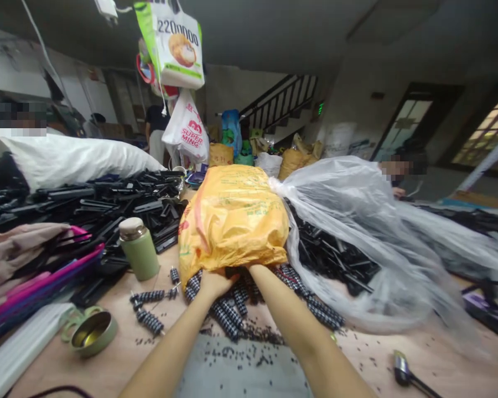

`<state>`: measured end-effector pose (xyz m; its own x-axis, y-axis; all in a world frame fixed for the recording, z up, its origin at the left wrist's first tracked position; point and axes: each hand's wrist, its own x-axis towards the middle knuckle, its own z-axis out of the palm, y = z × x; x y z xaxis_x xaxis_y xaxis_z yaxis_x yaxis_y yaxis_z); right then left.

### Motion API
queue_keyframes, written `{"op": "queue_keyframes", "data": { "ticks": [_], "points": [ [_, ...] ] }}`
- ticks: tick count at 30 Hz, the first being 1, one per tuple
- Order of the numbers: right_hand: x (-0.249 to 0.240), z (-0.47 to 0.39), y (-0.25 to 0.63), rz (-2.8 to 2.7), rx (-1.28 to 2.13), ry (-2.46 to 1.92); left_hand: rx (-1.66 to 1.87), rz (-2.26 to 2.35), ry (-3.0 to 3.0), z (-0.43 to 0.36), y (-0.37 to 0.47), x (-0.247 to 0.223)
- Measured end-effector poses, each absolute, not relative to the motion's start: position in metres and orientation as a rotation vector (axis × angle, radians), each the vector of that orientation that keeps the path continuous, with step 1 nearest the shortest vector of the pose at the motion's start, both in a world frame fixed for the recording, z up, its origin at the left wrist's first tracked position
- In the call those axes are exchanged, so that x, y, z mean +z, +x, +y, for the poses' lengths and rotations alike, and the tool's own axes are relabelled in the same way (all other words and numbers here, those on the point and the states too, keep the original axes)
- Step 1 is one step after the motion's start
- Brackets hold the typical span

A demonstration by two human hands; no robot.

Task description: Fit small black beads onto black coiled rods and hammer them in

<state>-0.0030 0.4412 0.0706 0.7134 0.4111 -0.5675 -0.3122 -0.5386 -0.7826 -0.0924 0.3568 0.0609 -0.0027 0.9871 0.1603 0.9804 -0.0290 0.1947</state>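
Observation:
A bulging yellow woven sack point(236, 221) rests on the table with its mouth towards me. Both my arms reach to that mouth. My left hand point(216, 283) is at its lower edge, on black-and-white checkered rods point(226, 318); its thumb shows, but the other fingers are hidden. My right hand point(255, 271) goes in under the sack's edge, and its fingers are out of sight. More checkered rods point(323, 312) spill out to the right. Several shorter ones point(149, 320) lie apart on the left. Small black bits point(257, 354) are scattered in front of the sack.
A green flask point(139, 249) and a green cup point(93, 331) stand on the left. Black plastic parts point(87, 207) are heaped behind. Clear plastic sheeting point(357, 221) covers the right side. A black-handled tool point(402, 370) lies front right. Bags point(186, 130) hang overhead. Another person point(400, 168) is at the right.

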Motion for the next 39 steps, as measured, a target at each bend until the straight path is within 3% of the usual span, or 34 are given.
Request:
{"op": "queue_keyframes", "data": {
  "ticks": [3, 6, 10, 17, 23, 33, 39],
  "points": [
    [0.076, 0.426, 0.021, 1.564, 1.247, -1.289, 0.317, 2.082, 2.242, 0.343, -0.088, 0.065],
    [0.073, 0.398, 0.043, 2.485, 1.174, -0.26, 0.259, 2.003, 2.267, 0.327, -0.079, 0.067],
    [0.071, 0.357, 0.07, 2.804, 0.901, 1.001, 0.237, 2.004, 2.268, 0.311, -0.058, 0.066],
    [0.096, 0.331, 0.144, 2.804, 0.202, 2.031, 0.265, 2.1, 2.407, 0.303, -0.028, 0.063],
    [0.108, 0.374, 0.203, 2.443, 0.125, 2.44, 0.302, 2.08, 2.534, 0.289, -0.024, 0.061],
    [0.102, 0.402, 0.215, 2.299, 0.09, 2.65, 0.251, 1.899, 2.566, 0.262, -0.02, 0.06],
    [0.103, 0.346, 0.231, 2.603, 0.226, 2.529, 0.807, 1.723, 2.313, 0.247, -0.017, 0.073]
  ]
}}
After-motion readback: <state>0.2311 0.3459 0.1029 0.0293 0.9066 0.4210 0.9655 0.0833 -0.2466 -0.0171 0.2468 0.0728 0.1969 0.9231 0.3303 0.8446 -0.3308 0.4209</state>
